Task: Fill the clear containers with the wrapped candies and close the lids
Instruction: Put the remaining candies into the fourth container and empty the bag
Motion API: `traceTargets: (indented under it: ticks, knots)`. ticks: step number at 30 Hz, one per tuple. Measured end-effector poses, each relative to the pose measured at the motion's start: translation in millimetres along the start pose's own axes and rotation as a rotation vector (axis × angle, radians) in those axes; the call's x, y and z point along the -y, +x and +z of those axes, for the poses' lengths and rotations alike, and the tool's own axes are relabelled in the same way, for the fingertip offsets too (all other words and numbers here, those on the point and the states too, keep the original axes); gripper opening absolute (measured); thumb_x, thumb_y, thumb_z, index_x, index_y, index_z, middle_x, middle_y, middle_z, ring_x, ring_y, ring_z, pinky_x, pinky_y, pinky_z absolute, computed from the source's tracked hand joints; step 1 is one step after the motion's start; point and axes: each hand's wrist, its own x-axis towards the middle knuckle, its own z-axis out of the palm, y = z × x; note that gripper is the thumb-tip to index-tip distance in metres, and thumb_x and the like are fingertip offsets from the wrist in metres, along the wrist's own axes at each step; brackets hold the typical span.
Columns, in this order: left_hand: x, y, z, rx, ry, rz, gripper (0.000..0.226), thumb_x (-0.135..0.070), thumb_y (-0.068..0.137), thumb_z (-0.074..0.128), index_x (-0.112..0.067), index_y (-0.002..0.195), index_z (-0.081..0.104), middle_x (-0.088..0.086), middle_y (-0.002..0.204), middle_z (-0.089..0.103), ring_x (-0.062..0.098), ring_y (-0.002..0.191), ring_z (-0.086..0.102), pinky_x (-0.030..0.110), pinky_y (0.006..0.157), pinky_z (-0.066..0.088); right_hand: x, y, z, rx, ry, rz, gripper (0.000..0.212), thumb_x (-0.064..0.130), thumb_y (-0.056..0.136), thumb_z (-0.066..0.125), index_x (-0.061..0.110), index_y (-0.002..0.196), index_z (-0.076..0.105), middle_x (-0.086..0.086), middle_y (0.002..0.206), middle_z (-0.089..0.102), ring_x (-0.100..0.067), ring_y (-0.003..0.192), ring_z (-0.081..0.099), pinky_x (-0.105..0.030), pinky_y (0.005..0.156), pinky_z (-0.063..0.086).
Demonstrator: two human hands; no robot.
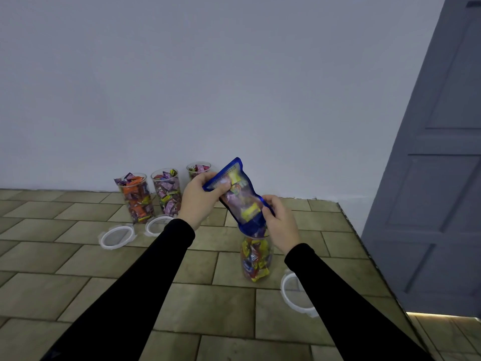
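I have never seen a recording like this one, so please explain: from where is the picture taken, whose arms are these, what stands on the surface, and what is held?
The one picture comes from a camera worn on a person's head, looking down at their own arms in black sleeves. The left hand and right hand both grip a blue candy bag, tipped mouth-down over a clear container partly filled with wrapped candies. Three filled containers stand by the wall, no lids on. White lids lie on the tile-patterned surface.

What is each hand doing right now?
Left hand: grips the blue candy bag at its upper end.
Right hand: pinches the bag's lower end.
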Motion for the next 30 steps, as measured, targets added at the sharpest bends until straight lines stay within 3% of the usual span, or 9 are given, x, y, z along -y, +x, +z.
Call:
traceTargets:
  ticks: [7, 12, 22, 30]
  knots:
    - [-11.8, -0.9, 4.0, 0.014, 0.1, 0.107, 0.029, -0.023, 0.082, 0.075, -0.022, 0.107, 0.062, 0.003, 0.104, 0.07, 0.017, 0.09, 0.066, 0.033, 0.082, 0.054, 5.9, 0.0, 1.2, -0.048, 0.194, 0.087, 0.03, -0.001, 0.092, 0.044, 0.026, 0.085, 0.056, -0.002, 0.091, 0.065, -0.022, 0.089, 0.061, -0.04, 0.077, 0.05]
    - [-13.4, 1.3, 5.0, 0.028, 0.17, 0.145, 0.038, -0.028, 0.083, 0.075, -0.016, 0.117, 0.062, 0.001, 0.107, 0.067, 0.011, 0.082, 0.059, 0.019, 0.07, 0.045, 8.4, 2.0, 0.5, -0.084, 0.256, 0.126, 0.026, -0.006, 0.086, 0.045, 0.017, 0.078, 0.056, -0.001, 0.08, 0.062, -0.019, 0.079, 0.056, -0.034, 0.071, 0.045]
    - [-19.0, 1.1, 5.0, 0.048, 0.164, 0.16, 0.039, -0.032, 0.083, 0.074, -0.022, 0.117, 0.059, -0.002, 0.11, 0.065, 0.013, 0.086, 0.06, 0.024, 0.074, 0.047, 13.4, 1.3, -1.1, -0.102, 0.387, 0.141, 0.027, -0.01, 0.087, 0.045, 0.014, 0.08, 0.056, -0.003, 0.08, 0.061, -0.018, 0.077, 0.056, -0.031, 0.071, 0.043]
    - [-28.1, 0.9, 6.1, 0.046, 0.155, 0.171, 0.038, -0.032, 0.082, 0.075, -0.026, 0.115, 0.058, -0.006, 0.105, 0.068, 0.016, 0.091, 0.066, 0.031, 0.079, 0.055, 16.3, -0.8, -3.5, -0.121, 0.569, 0.164, 0.026, -0.006, 0.093, 0.044, 0.016, 0.093, 0.059, -0.006, 0.095, 0.065, -0.016, 0.085, 0.061, -0.021, 0.068, 0.049]
